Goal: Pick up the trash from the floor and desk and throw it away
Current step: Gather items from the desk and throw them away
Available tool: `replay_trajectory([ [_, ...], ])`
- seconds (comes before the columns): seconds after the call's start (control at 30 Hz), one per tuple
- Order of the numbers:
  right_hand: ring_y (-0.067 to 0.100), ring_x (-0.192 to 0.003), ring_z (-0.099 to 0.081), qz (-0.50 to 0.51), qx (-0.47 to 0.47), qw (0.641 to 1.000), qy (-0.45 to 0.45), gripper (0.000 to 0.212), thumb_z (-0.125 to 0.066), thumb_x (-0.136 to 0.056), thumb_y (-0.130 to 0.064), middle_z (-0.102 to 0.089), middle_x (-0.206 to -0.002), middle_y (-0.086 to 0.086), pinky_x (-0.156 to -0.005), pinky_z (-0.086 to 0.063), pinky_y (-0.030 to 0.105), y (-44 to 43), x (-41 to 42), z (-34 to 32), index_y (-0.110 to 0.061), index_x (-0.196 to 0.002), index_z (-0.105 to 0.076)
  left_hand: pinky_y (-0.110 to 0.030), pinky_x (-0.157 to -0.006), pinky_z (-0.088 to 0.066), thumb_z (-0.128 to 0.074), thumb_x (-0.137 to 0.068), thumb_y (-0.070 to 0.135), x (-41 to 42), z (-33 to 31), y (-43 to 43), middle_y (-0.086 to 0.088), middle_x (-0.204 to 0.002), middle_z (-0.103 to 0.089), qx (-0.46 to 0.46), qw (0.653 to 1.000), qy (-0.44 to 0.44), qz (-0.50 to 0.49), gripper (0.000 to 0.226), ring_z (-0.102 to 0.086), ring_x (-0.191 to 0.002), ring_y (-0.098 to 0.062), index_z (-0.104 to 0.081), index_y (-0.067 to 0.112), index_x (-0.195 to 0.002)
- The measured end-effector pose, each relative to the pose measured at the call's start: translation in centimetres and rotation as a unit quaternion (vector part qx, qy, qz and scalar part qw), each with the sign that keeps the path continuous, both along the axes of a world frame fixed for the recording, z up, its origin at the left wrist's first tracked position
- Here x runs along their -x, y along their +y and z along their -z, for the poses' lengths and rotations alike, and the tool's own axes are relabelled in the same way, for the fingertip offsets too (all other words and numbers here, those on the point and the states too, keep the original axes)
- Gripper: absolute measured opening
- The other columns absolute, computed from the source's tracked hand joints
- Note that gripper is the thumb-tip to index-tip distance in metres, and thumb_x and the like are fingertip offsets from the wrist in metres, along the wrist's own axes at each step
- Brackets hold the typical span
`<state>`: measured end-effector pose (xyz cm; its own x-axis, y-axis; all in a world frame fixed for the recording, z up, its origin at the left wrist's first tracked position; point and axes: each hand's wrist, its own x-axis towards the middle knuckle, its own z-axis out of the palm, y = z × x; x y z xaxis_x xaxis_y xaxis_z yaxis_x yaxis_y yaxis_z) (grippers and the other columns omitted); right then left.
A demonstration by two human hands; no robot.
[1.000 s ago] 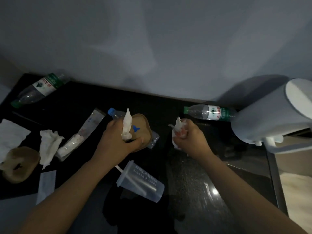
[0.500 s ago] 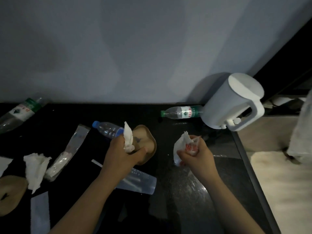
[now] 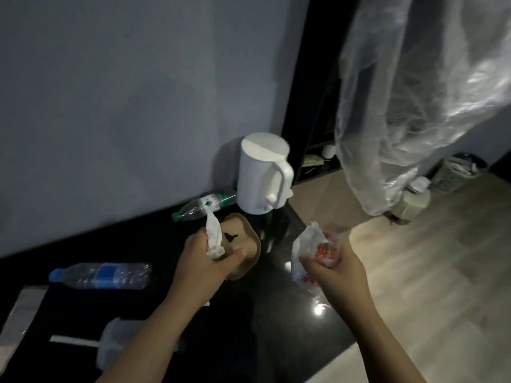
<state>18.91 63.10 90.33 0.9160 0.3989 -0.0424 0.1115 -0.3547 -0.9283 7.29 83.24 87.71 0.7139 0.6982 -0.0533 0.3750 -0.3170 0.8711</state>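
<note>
Tissue [image 3: 214, 239] and wrapper [image 3: 312, 252] now carried rightward

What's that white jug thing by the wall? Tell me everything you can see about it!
It is a white kettle, smooth like plastic, with a flat round lid, a big loop handle on the side away from the wall and a small knob at the handle's foot. It stands upright at the far right corner of the dark desk. A green-labelled bottle lies by its base; whether they touch is unclear.
</note>
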Motion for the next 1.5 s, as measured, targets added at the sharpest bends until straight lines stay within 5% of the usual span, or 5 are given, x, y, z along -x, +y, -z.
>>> replay_trajectory([
  [0.23, 0.008, -0.072, -0.067, 0.099, -0.018, 0.993, -0.062, 0.032, -0.072, -0.070, -0.013, -0.071, -0.079, -0.005, -0.063, -0.052, 0.028, -16.7, -7.3, -5.4, -0.032, -0.093, -0.060, -0.035, -0.086, -0.050, -0.075, -0.066, 0.051, -13.4, -5.8, -16.1, -0.002, -0.108, -0.058, -0.028, 0.993, -0.053, 0.105, 0.059, -0.058, -0.101, -0.018, -0.055, 0.015, -0.108],
  [0.47, -0.011, -0.072, -0.061, 0.218, -0.058, 0.959, -0.174, 0.041, -0.076, -0.070, -0.009, -0.067, -0.084, -0.012, -0.051, -0.042, 0.004, -32.9, -14.1, -11.6, -0.037, -0.093, -0.058, -0.023, -0.066, -0.043, -0.076, -0.060, 0.053, -24.5, -11.2, -32.1, 0.002, -0.103, -0.060, -0.043, 0.969, -0.125, 0.207, 0.049, -0.059, -0.089, -0.011, -0.054, 0.024, -0.093],
  [0.63, -0.006, -0.078, -0.062, 0.243, -0.042, 0.937, -0.248, 0.042, -0.077, -0.073, -0.013, -0.066, -0.087, -0.011, -0.062, -0.049, 0.013, -41.1, -19.2, -16.5, -0.040, -0.094, -0.055, -0.024, -0.073, -0.045, -0.078, -0.061, 0.050, -32.4, -15.6, -39.9, 0.003, -0.110, -0.062, -0.042, 0.939, -0.185, 0.286, 0.054, -0.060, -0.097, -0.011, -0.058, 0.028, -0.107],
  [0.97, -0.009, -0.078, -0.061, 0.297, -0.021, 0.883, -0.364, 0.038, -0.076, -0.076, -0.017, -0.062, -0.087, -0.013, -0.053, -0.046, 0.006, -52.1, -33.3, -24.5, -0.040, -0.092, -0.052, -0.039, -0.080, -0.053, -0.074, -0.053, 0.060, -50.3, -22.8, -48.5, 0.007, -0.098, -0.065, -0.073, 0.889, -0.281, 0.354, 0.047, -0.062, -0.091, -0.011, -0.058, 0.035, -0.091],
  [1.5, -0.013, -0.085, -0.060, 0.330, -0.019, 0.872, -0.360, 0.042, -0.076, -0.077, -0.020, -0.061, -0.099, -0.016, -0.056, -0.047, 0.006, -62.9, -61.5, -25.8, -0.041, -0.103, -0.050, -0.018, -0.064, -0.041, -0.077, -0.067, 0.050, -80.2, -24.5, -58.7, 0.008, -0.106, -0.061, -0.079, 0.856, -0.297, 0.415, 0.039, -0.060, -0.092, -0.005, -0.055, 0.039, -0.097],
])
